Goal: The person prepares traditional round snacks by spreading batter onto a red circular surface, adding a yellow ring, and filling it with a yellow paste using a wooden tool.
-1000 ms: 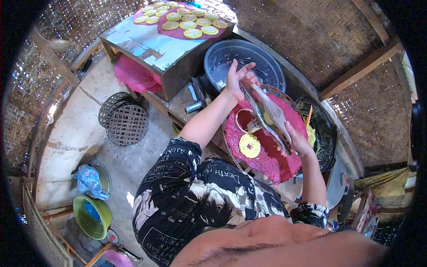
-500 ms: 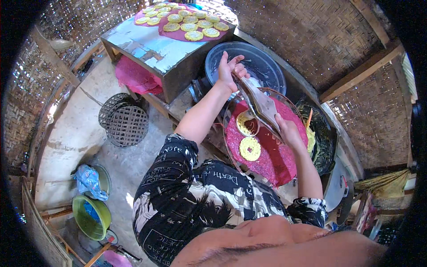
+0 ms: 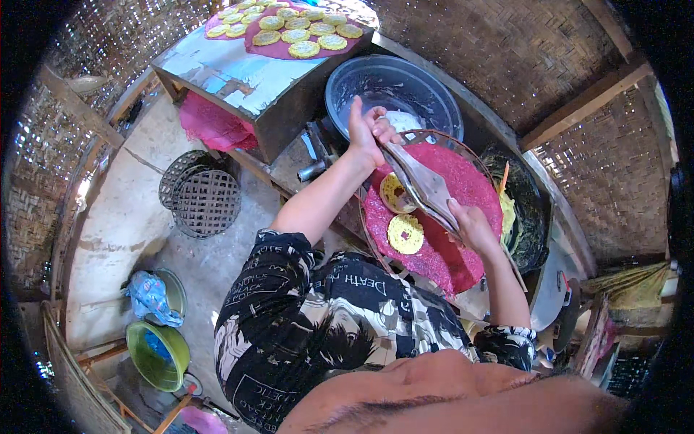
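Observation:
Between my hands is a flat, greyish, layered sheet-like thing (image 3: 426, 181) with dark edges, held slantwise above a round tray (image 3: 361, 217). My left hand (image 3: 371, 130) has its fingers curled round the upper end, thumb raised. The lower end is in my right hand (image 3: 473, 226). Below lies a pink-red mesh sheet (image 3: 466, 163) covering the tray. On it rests a yellow shredded disc (image 3: 405, 239) with a small hole in the middle. Beside that is a second yellow round (image 3: 391, 189), within what looks like a ring, partly covered by the held thing.
A dark basin (image 3: 336, 94) with white material stands beyond the tray. To the right, a black pan (image 3: 536, 217) contains yellow shreds. Several yellow discs (image 3: 303, 49) sit on pink sheets atop a wooden box (image 3: 238, 79). Stacked mesh baskets (image 3: 207, 202) and a green tub (image 3: 148, 362) are on the left.
The view has shifted slightly. My hands have come a little lower, and the held thing now covers more of the second yellow round. Both hands keep their hold.

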